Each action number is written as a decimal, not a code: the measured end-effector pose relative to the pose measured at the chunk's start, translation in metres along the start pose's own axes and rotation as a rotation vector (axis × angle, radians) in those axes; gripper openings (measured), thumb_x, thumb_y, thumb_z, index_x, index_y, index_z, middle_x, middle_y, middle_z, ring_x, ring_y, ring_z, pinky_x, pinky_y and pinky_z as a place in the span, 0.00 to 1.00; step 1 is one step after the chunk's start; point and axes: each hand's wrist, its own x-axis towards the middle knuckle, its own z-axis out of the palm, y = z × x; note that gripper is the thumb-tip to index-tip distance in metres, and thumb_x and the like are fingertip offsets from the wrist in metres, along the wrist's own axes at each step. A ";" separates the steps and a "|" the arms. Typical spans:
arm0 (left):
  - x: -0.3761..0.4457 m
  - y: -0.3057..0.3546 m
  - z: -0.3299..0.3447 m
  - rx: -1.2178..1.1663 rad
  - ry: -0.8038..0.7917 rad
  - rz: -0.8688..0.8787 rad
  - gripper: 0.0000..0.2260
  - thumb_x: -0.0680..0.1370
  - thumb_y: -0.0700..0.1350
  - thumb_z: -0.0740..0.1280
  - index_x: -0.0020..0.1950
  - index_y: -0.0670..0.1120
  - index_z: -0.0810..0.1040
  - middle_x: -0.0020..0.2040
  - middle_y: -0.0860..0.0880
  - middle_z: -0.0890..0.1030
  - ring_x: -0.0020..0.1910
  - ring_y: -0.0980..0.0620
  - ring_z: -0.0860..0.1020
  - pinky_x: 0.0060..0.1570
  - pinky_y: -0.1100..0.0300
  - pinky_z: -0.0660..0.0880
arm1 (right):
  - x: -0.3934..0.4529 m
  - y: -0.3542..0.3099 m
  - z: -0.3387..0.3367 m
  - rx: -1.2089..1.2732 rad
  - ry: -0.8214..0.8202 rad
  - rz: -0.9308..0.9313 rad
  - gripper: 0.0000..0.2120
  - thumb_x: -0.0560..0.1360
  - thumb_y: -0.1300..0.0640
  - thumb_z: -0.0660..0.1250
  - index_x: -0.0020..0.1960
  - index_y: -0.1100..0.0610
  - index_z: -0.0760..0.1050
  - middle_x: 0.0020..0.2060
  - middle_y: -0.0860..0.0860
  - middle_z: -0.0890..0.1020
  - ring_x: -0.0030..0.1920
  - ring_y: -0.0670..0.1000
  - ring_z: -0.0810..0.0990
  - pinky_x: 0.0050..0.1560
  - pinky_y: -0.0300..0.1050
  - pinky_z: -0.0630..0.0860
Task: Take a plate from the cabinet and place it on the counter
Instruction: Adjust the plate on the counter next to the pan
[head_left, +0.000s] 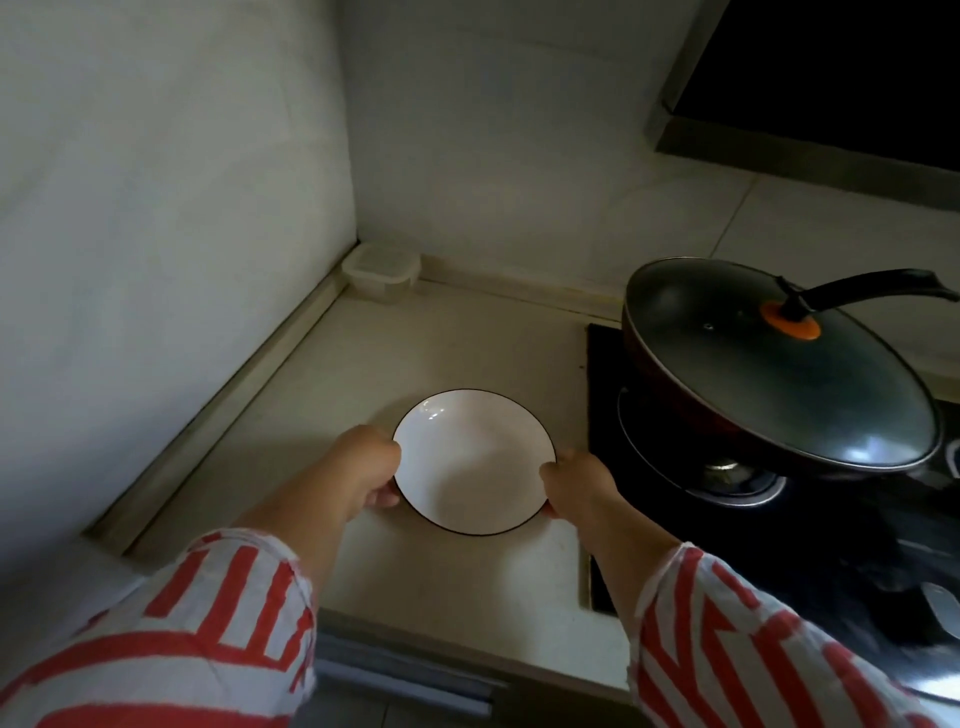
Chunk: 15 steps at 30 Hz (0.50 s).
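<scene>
A round white plate with a thin dark rim is low over the beige counter, in the middle of the view; whether it touches the surface I cannot tell. My left hand grips its left edge, thumb on top and fingers underneath. My right hand grips its right edge the same way. Both arms wear red and white striped sleeves. No cabinet is in view.
A black hob lies right of the plate, with a dark lidded pan on its burner, handle pointing right. A small clear lidded container stands in the back corner. Walls close off the left and back. A range hood hangs top right.
</scene>
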 end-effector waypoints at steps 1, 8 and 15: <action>0.002 0.002 0.001 0.005 0.002 0.002 0.11 0.74 0.35 0.55 0.47 0.40 0.76 0.45 0.40 0.78 0.36 0.45 0.75 0.30 0.57 0.75 | 0.005 0.000 0.000 0.107 -0.011 0.046 0.13 0.75 0.64 0.62 0.60 0.62 0.74 0.58 0.60 0.78 0.59 0.59 0.76 0.57 0.47 0.77; 0.019 0.018 -0.001 -0.037 0.034 0.064 0.13 0.72 0.34 0.54 0.45 0.46 0.76 0.42 0.46 0.78 0.38 0.46 0.76 0.30 0.58 0.74 | 0.029 -0.013 0.003 0.226 0.034 -0.024 0.13 0.71 0.67 0.56 0.47 0.52 0.72 0.39 0.52 0.80 0.44 0.57 0.81 0.46 0.54 0.83; 0.040 0.027 -0.002 -0.056 0.056 0.076 0.13 0.73 0.35 0.55 0.51 0.46 0.76 0.45 0.45 0.78 0.39 0.47 0.75 0.31 0.59 0.73 | 0.048 -0.028 0.007 0.249 0.029 -0.081 0.15 0.69 0.69 0.55 0.41 0.50 0.73 0.34 0.49 0.78 0.35 0.49 0.78 0.29 0.38 0.76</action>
